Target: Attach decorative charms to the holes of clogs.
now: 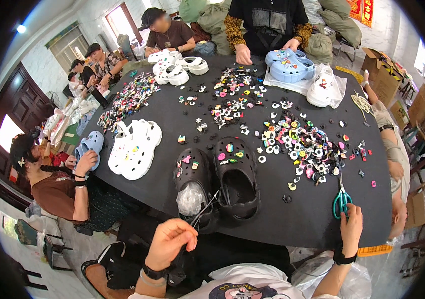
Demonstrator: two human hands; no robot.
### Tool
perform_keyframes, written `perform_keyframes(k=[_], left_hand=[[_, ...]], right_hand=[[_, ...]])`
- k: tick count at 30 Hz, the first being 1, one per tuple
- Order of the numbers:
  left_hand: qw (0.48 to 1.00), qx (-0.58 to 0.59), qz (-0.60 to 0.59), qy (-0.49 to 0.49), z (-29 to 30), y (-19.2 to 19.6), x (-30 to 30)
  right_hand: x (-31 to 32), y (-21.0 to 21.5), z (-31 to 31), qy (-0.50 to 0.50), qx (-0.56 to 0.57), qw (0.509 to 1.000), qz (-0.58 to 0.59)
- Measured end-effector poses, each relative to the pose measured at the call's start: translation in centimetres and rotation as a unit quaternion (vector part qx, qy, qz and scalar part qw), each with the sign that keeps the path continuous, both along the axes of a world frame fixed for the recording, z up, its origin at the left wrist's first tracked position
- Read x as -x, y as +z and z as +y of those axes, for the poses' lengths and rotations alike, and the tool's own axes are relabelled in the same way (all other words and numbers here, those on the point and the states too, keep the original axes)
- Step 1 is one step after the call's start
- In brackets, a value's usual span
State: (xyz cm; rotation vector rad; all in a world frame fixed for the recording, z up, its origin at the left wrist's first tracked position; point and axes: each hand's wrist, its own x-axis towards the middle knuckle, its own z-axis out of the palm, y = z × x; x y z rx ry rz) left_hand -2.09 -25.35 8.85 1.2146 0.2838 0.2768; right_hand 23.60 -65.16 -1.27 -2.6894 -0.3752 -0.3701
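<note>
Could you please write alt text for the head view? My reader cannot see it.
A person's left hand pinches thin strands at a pair of charm-decorated black clogs, while the right hand is on teal-handled scissors. White clogs and piles of colourful shoe charms lie across the black table, with co-workers around it.

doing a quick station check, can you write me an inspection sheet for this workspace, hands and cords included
Surface: black table, strewn with small charms.
Job's things: black clogs, charms on both; clear plastic wad in the left one.
Clutter: charms in loose heaps; white clogs at left.
Hands: left hand pinches thin strands; right hand at the teal-handled scissors.
Cables: pale cord looped near the table's right edge.
Surroundings: co-workers around the table; cartons at right.
</note>
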Motion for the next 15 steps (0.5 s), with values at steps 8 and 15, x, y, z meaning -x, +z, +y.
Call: perform_keyframes(k=[8,15], left_hand=[[0.965,-0.229,0.123,0.033,-2.7,-0.6,2.8],[0.913,-0.404,0.049,-0.002,-2.4,-2.3,2.3]], right_hand=[[-1.1,0.2,-0.3,0.002,0.023,0.999,0.047],[0.6,0.7,-0.2,0.1,-0.284,0.916,0.266]])
